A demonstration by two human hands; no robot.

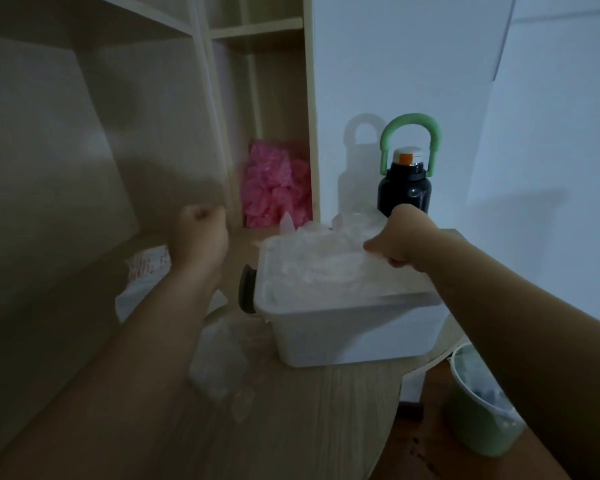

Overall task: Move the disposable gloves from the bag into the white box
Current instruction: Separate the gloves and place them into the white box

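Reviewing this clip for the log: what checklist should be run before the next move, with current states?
1. Upright white box on the table: ok.
2. Pile of gloves below the rim: not ok, it stands above.
3. Grip of right hand on gloves: ok.
4. Free left hand: ok, curled, holding nothing.
5. Nothing left outside: not ok, clear plastic lies beside the box.

Wooden table (pixel 326 427): black bottle (pixel 404 192) with a green loop handle stands upright at its far edge, by the white wall (pixel 430 64). Shelf unit (pixel 201 98) stands behind the table, with a pink crumpled bundle (pixel 274 188) in its lowest cubby. Green bin (pixel 477 420) on the floor, right of the table.
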